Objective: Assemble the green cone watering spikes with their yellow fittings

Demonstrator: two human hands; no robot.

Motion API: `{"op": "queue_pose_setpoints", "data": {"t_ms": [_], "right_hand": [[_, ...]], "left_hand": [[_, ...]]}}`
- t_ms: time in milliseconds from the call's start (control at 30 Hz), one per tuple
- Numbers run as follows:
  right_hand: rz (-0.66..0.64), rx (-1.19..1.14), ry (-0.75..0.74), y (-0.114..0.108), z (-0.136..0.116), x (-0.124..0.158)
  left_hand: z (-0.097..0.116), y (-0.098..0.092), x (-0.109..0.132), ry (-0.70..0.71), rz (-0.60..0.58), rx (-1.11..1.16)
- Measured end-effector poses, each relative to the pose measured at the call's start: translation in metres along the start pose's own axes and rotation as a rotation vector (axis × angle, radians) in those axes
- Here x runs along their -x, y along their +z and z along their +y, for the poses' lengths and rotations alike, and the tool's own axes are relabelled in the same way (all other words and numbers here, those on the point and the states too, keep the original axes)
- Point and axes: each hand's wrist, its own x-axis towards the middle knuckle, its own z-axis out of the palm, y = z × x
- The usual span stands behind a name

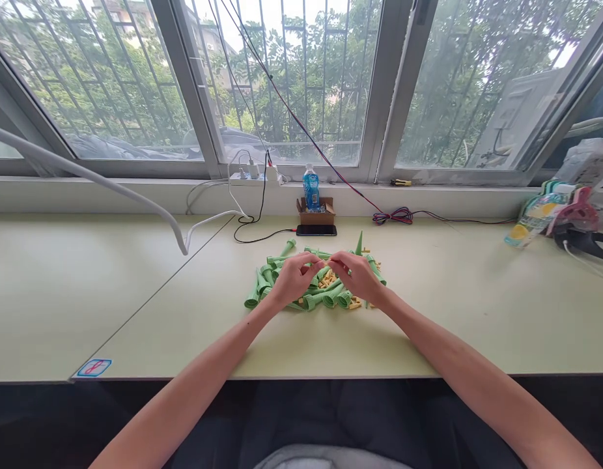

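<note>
A pile of green cone-shaped plastic spikes [325, 296] lies on the pale green table [452, 312], mixed with small yellow pieces [327, 279]. My left hand [294, 277] and my right hand [357, 273] hover over the pile, fingertips meeting in the middle. Both hands are pinched closed on a small piece between them; I cannot make out what it is. One green spike [359, 243] stands upright behind my right hand.
A black phone [316, 230] lies behind the pile, with a small cardboard box [316, 212] and a blue bottle [310, 187] beyond it. Cables [252, 221] and a power strip [257, 172] sit at the window sill. Bags and packets [565, 215] are at the far right.
</note>
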Motion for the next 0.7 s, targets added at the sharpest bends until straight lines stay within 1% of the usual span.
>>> {"op": "queue_pose_setpoints", "data": {"t_ms": [100, 167, 233, 333, 400, 567, 700], "right_hand": [[0.026, -0.002, 0.001, -0.001, 0.001, 0.0], [0.046, -0.001, 0.008, -0.001, 0.003, 0.0], [0.056, 0.007, 0.02, -0.002, 0.004, -0.001], [0.054, 0.021, 0.031, -0.002, 0.006, -0.001], [0.056, 0.031, 0.032, -0.002, 0.006, 0.0], [0.058, 0.046, 0.032, -0.002, 0.005, 0.0], [0.056, 0.04, 0.037, -0.001, 0.006, 0.0]], "left_hand": [[-0.001, -0.001, -0.001, 0.005, 0.075, -0.106], [-0.001, -0.002, 0.0, 0.01, 0.137, -0.218], [-0.003, -0.002, 0.001, 0.013, 0.167, -0.338], [-0.007, -0.001, 0.002, -0.005, 0.138, -0.464], [-0.01, 0.001, 0.003, -0.026, 0.098, -0.493], [-0.017, 0.006, 0.003, -0.068, 0.056, -0.486], [-0.018, 0.007, 0.003, -0.119, 0.029, -0.436]]}}
